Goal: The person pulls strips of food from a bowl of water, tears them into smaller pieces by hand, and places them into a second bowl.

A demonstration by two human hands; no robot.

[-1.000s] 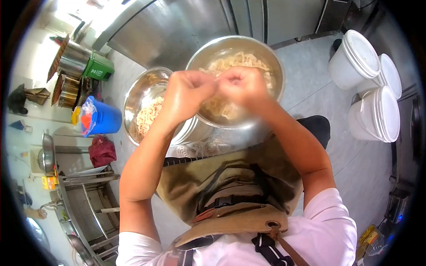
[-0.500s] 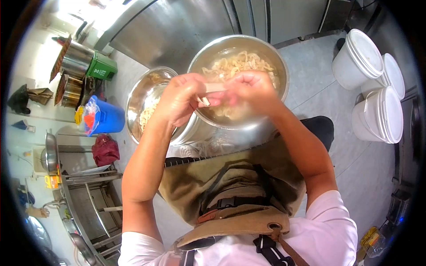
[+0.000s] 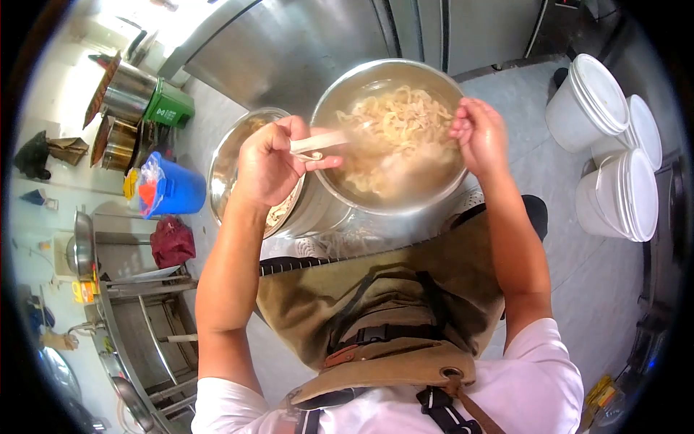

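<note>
The hands have parted: the left hand (image 3: 271,166) fingers pinch a pale strip (image 3: 318,141), perhaps dough, at 9 o'clock of the steel bowl (image 3: 345,90). The right hand (image 3: 481,134) sits at 3 o'clock, fingers curled; I cannot tell whether they hold anything.

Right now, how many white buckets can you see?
3, clustered on the floor at right: top bucket, edge bucket just behind it, lower bucket beneath both. All are lidded; others may sit beyond the frame.

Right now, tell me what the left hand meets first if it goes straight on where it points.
Likely the pale shreds heaped in the large steel bowl; the left hand, pinching a strip, may clear the rim, depth unclear.
</note>
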